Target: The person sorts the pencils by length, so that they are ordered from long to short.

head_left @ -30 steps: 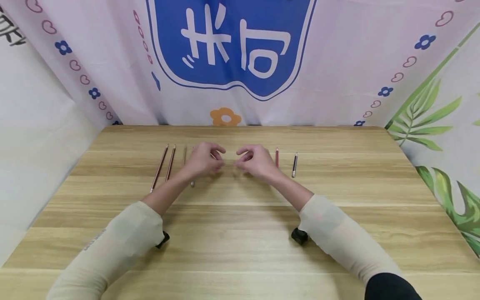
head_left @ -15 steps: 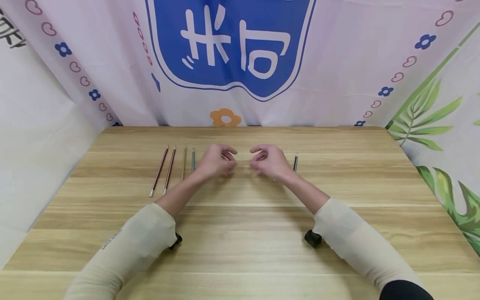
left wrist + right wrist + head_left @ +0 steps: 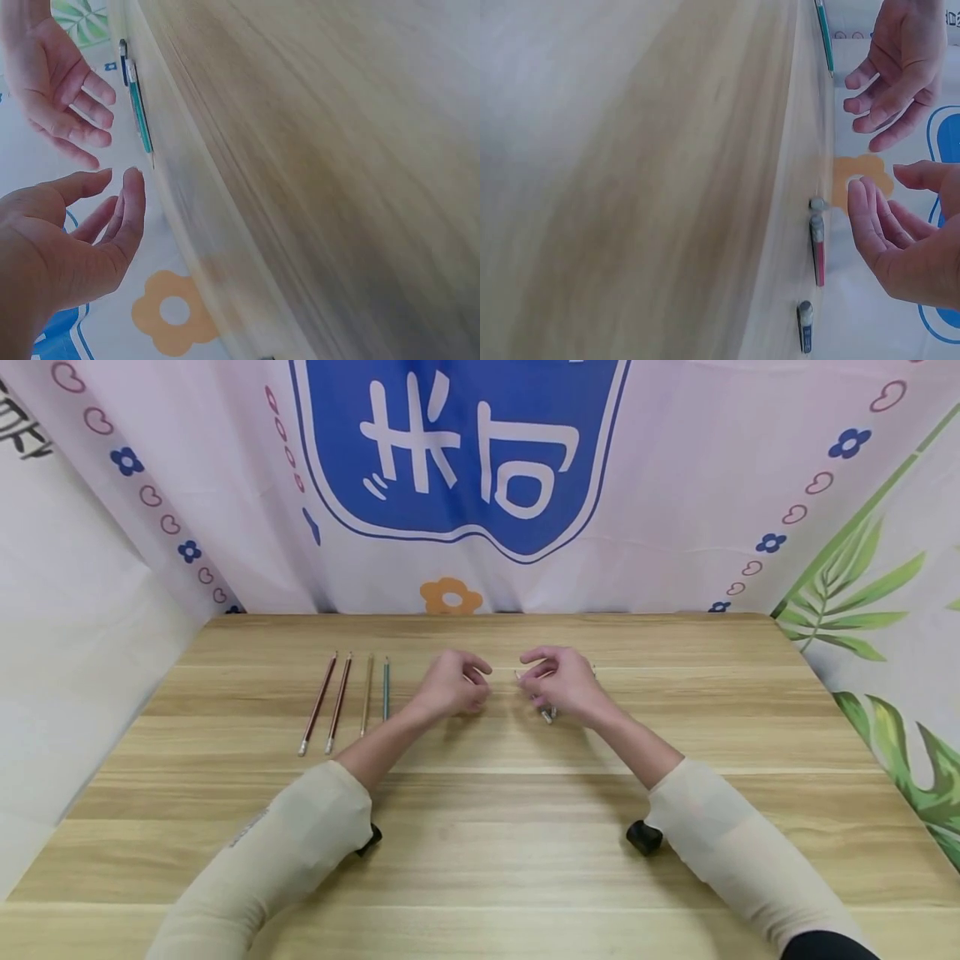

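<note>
Above the middle of the table, my left hand hovers with its fingers loosely bent and nothing between them. Facing it, my right hand hangs relaxed over the right-hand group of short pencils, a gap parting the two hands. A green pencil lies below the right hand's fingertips; in the head view its eraser end shows under them. Next to it are a red pencil and a dark blue pencil, mostly hidden by the right hand from above. Left of my left hand lies a teal pencil.
Farther left lie a tan pencil and two long dark red pencils, one inner dark red pencil and one outer dark red pencil, erasers toward me. A printed curtain hangs behind the wooden table.
Both hands have moved to the right together, still apart. The tan and teal pencils on the left have come into fuller view, while the right hand now covers most of the dark blue pencil.
</note>
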`<state>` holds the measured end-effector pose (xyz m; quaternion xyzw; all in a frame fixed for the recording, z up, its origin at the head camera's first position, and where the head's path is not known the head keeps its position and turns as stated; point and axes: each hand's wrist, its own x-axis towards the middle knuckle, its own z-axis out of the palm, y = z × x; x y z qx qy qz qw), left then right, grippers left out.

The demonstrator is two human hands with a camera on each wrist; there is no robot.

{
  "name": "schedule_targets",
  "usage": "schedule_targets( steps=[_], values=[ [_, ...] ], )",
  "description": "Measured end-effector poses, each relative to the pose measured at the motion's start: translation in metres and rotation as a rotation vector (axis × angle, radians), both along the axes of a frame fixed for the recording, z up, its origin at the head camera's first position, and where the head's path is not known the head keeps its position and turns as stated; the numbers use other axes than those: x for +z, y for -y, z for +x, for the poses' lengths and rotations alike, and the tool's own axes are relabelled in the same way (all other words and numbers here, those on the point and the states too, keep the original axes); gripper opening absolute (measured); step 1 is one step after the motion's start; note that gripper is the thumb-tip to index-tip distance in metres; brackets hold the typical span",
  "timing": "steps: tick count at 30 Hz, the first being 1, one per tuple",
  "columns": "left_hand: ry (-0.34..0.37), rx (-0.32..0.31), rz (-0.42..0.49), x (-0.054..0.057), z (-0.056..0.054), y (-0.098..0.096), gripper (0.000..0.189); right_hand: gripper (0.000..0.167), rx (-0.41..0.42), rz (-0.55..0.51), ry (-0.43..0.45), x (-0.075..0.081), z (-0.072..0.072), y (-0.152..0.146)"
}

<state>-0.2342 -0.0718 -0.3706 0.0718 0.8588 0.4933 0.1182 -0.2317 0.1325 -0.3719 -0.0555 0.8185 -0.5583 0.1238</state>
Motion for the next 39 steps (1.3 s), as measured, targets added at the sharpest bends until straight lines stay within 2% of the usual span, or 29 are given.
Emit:
schedule_targets(
  steps=[14,23,27,36,39],
  values=[
    [0.04,0.002,0.023,-0.007,-0.007,-0.026,0.033,0.042,-0.039,0.007,-0.01,-0.001,-0.005,-0.023],
    [0.068,0.02,0.015,-0.011,-0.01,-0.041,0.039,0.04,-0.049,0.013,-0.019,-0.003,-0.009,-0.035],
    [0.041,0.015,-0.028,-0.011,-0.012,-0.049,0.039,0.039,-0.054,0.039,-0.025,-0.002,-0.009,-0.038],
    [-0.09,-0.01,-0.103,-0.01,-0.017,-0.069,0.029,0.041,-0.077,0.057,-0.017,-0.002,-0.01,-0.05],
    [-0.104,-0.023,-0.118,-0.011,-0.019,-0.075,0.03,0.042,-0.09,0.056,-0.007,-0.003,-0.011,-0.054]
  ],
)
